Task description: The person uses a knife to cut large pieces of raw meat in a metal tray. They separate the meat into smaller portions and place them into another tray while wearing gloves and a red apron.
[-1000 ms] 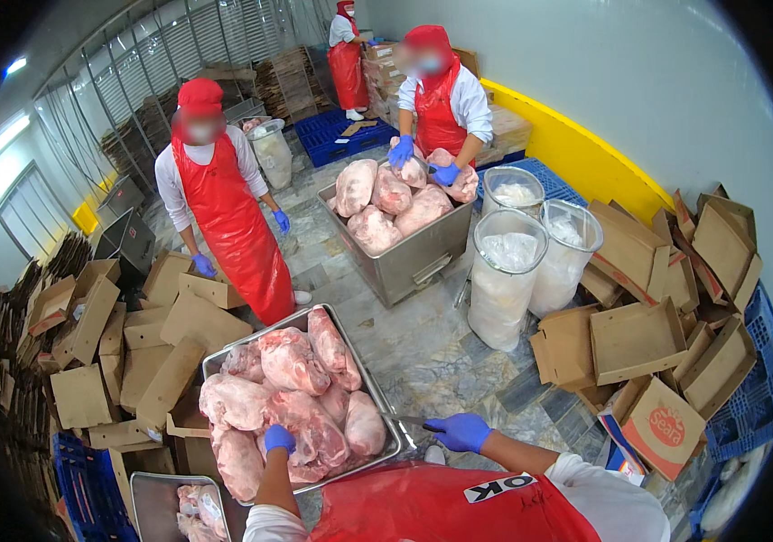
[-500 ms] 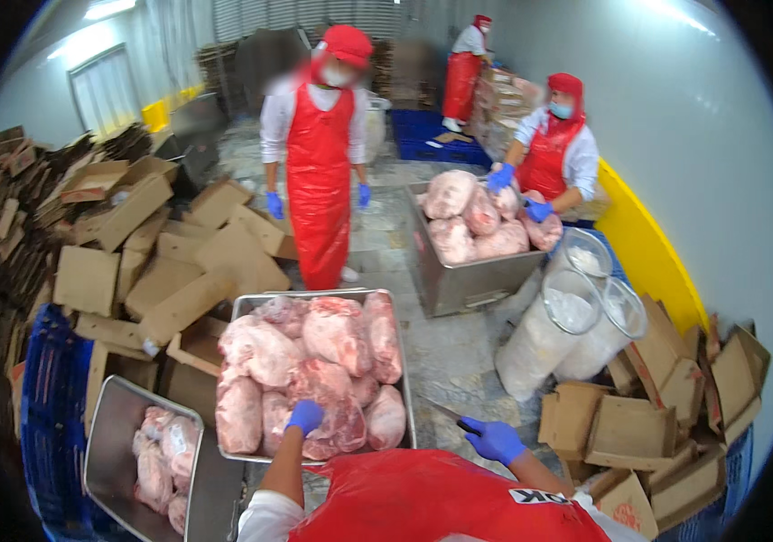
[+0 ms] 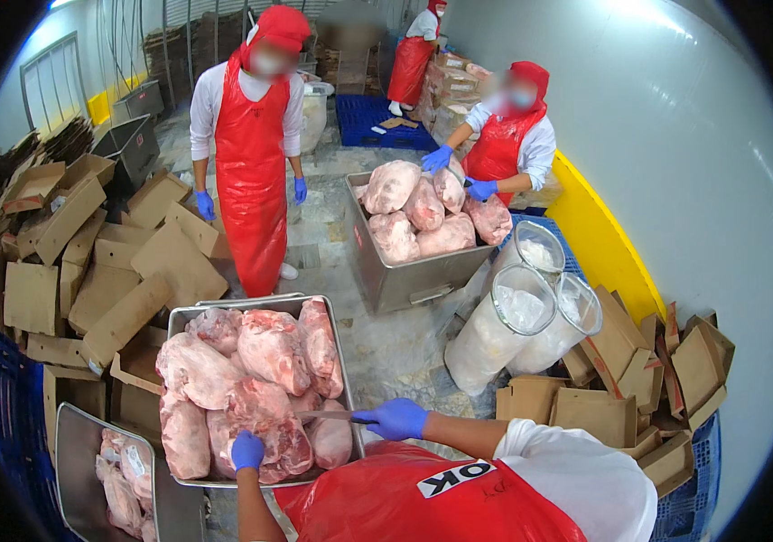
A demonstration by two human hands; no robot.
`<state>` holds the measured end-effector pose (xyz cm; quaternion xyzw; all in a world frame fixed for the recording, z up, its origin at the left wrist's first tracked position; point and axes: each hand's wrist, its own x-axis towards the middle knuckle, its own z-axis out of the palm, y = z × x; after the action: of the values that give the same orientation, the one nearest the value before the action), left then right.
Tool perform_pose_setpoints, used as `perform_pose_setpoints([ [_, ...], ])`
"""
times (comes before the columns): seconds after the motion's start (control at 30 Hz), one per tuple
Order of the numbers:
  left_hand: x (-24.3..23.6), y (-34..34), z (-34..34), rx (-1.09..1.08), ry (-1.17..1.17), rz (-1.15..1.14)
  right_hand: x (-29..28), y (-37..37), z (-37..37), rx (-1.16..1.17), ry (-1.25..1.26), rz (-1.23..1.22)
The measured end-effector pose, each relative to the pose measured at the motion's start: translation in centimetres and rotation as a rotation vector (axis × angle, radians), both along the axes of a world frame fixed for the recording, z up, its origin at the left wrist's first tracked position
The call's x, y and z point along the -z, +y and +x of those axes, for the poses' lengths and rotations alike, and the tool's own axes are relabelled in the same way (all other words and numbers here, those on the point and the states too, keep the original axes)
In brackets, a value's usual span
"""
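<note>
A metal bin (image 3: 350,366) directly before me is heaped with large pale-pink cuts of raw meat. At its near side my left hand (image 3: 247,450), in a blue glove, grips the edge of a redder piece of meat (image 3: 269,420). My right hand (image 3: 397,419), also gloved in blue, is closed round the handle of a knife (image 3: 325,415). The blade points left over the bin, its tip by the right side of that redder piece. Whether the edge touches the meat I cannot tell.
Lower left stands a smaller metal bin (image 3: 70,470) with wrapped meat. Cardboard boxes (image 3: 174,262) lie piled left and right. A co-worker (image 3: 246,181) stands beyond my bin; another (image 3: 504,135) handles meat at a second bin (image 3: 405,289). Clear plastic-lined containers (image 3: 495,334) stand right.
My right hand has brought the knife leftward, from beside the bin to over the meat. My left hand stays on the redder piece. The view has swung right.
</note>
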<state>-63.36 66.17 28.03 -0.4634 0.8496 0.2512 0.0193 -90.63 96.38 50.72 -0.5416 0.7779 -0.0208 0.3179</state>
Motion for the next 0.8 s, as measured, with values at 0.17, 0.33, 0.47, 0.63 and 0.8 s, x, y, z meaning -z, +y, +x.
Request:
perform_pose_setpoints([
  [0.17,2.4,1.0,1.1,-0.110,0.130,0.003,1.9,-1.0,-3.5,-0.089,-0.071,-0.095],
  [0.33,4.3,1.9,1.9,-0.335,0.607,0.375,2.5,-1.2,-5.0,-0.137,-0.064,-0.123],
  [0.47,3.9,2.6,1.5,-0.471,0.747,0.527,3.0,-1.4,-5.3,-0.174,-0.060,-0.084],
  [0.63,2.8,3.5,0.7,-0.549,0.848,0.561,1.7,-1.8,-6.0,-0.208,-0.046,-0.109],
  [0.8,2.3,4.2,-0.5,-0.594,0.977,0.525,0.6,-2.6,-6.5,-0.241,-0.012,-0.127],
])
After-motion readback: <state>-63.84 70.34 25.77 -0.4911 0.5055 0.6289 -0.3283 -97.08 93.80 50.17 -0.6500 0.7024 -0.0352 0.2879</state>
